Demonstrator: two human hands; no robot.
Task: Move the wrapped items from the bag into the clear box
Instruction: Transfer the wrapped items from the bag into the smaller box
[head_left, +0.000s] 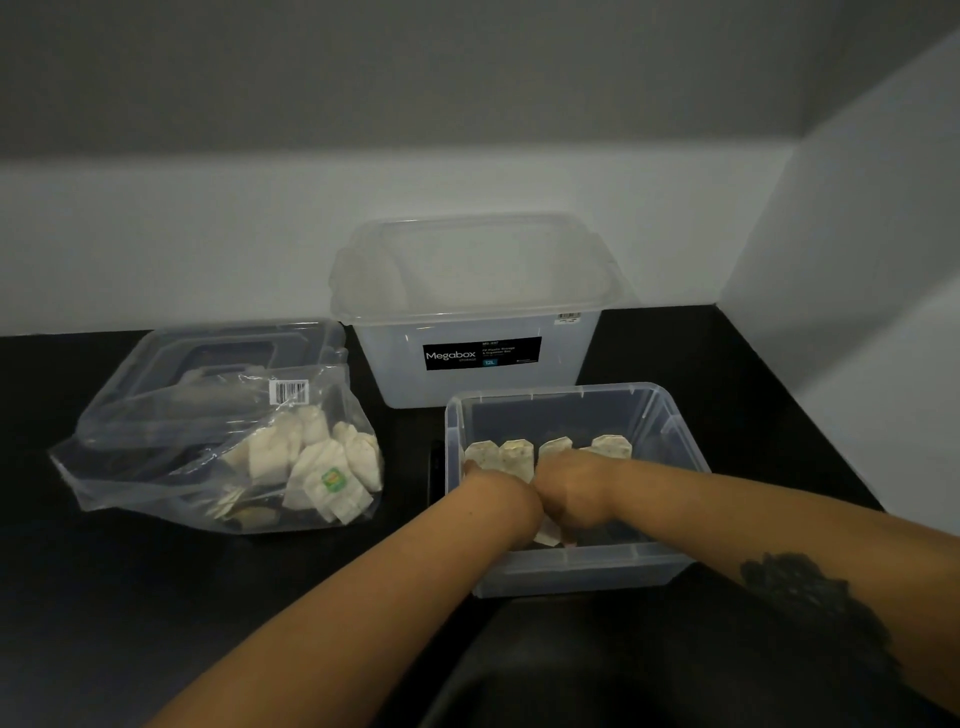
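Hands (540, 493) together inside clear box (675, 415), among wrapped items (519, 454).

Dim, flat light falls from above; the wall (156, 234) beyond the hands is brightest. Soft grain throughout, wide-angle bending at the edges, faint glare on the bag (156, 457) left of the hands.

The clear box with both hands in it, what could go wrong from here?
1. Both hands, left hand and right hand, crowd the clear box; they may knock over the row of wrapped items standing inside.
2. The bag lies on its side, still holding many items, so reaching in one-handed could drag it or spill some onto the table.
3. The box sits near the table's front edge; pressing down might tip it.
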